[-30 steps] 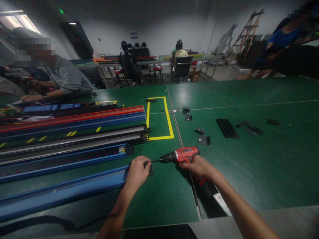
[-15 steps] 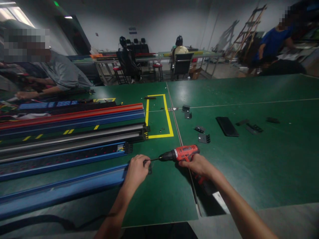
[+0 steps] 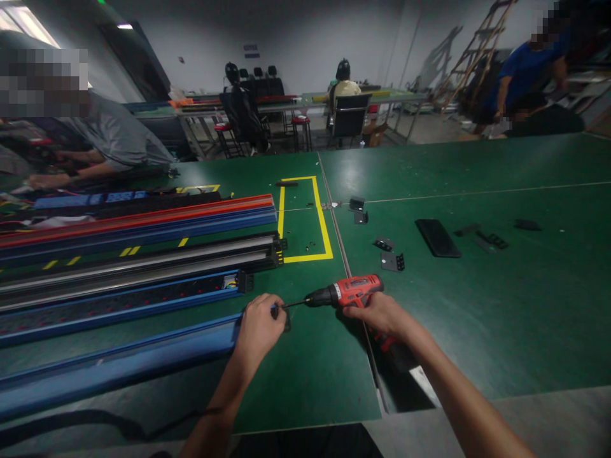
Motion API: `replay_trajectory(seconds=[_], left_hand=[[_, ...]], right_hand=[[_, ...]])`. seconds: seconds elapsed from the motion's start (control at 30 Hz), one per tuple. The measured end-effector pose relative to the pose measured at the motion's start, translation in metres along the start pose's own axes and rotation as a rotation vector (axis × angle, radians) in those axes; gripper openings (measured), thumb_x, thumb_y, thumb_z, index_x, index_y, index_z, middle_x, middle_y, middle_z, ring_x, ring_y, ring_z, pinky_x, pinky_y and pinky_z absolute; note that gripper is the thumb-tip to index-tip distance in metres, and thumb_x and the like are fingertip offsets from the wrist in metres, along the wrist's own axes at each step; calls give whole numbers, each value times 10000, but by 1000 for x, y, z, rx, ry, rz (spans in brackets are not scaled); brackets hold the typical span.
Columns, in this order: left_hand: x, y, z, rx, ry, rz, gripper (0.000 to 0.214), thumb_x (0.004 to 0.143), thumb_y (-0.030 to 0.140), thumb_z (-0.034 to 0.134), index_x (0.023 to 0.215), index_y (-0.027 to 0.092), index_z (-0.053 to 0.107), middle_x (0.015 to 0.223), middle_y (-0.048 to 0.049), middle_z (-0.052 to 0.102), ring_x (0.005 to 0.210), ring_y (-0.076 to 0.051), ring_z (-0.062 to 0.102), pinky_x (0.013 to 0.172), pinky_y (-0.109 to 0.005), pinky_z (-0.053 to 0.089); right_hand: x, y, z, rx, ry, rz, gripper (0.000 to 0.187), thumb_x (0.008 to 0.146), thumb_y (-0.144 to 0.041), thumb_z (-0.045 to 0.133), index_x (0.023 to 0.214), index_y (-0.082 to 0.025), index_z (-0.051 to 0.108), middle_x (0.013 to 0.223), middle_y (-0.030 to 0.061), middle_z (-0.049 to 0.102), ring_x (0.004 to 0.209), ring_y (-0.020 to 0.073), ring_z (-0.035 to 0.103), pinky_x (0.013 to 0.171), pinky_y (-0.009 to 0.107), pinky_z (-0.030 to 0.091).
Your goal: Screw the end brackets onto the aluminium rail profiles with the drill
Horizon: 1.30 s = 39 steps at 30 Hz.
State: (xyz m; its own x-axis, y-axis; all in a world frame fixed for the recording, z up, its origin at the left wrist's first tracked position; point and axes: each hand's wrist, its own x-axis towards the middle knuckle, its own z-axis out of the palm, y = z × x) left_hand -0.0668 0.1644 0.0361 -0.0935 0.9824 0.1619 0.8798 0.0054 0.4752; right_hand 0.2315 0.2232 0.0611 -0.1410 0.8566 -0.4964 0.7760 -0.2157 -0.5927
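Observation:
My right hand (image 3: 377,313) grips a red cordless drill (image 3: 352,292) held level, its bit pointing left. The bit tip meets a small black end piece (image 3: 285,316) at the right end of the nearest long blue rail (image 3: 119,364). My left hand (image 3: 260,327) is closed over that rail end and pinches the black piece by the bit. Both hands work low over the green table (image 3: 310,381), near its front edge.
Several long blue, black and red rails (image 3: 138,254) lie side by side on the left. A yellow taped rectangle (image 3: 305,219), small black brackets (image 3: 392,261) and a black flat plate (image 3: 438,237) sit beyond the drill. A person in grey (image 3: 114,137) leans over the table at far left; others work behind.
The view has shifted slightly; my hands and the drill stay in the same hold at the rail end. The person in blue at far right has straightened up.

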Motion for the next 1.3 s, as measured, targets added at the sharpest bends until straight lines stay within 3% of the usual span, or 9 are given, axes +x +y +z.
replay_trajectory(seconds=[0.8, 1.1, 1.3], left_hand=[[1, -1, 0, 1, -19, 22, 122, 826, 121, 630, 797, 222, 691, 875, -33, 726, 888, -226, 683, 851, -340, 515], [1, -4, 2, -64, 5, 49, 181, 841, 112, 580, 830, 221, 724, 911, -41, 753, 902, -217, 698, 885, -349, 528], [0, -3, 1, -37, 49, 34, 126, 834, 112, 598, 830, 221, 660, 887, -32, 699, 865, -214, 674, 857, -343, 525]], right_hand=[[-5, -8, -3, 6, -15, 6, 326, 800, -488, 782, 697, -211, 645, 628, 10, 655, 581, 153, 585, 527, 267, 415], [-1, -3, -1, 9, -11, 17, 353, 788, -523, 775, 682, -216, 638, 613, 8, 647, 561, 153, 579, 521, 274, 407], [0, -1, 1, -8, -3, 15, 362, 786, -542, 765, 684, -216, 648, 626, 14, 654, 564, 156, 579, 528, 279, 409]])
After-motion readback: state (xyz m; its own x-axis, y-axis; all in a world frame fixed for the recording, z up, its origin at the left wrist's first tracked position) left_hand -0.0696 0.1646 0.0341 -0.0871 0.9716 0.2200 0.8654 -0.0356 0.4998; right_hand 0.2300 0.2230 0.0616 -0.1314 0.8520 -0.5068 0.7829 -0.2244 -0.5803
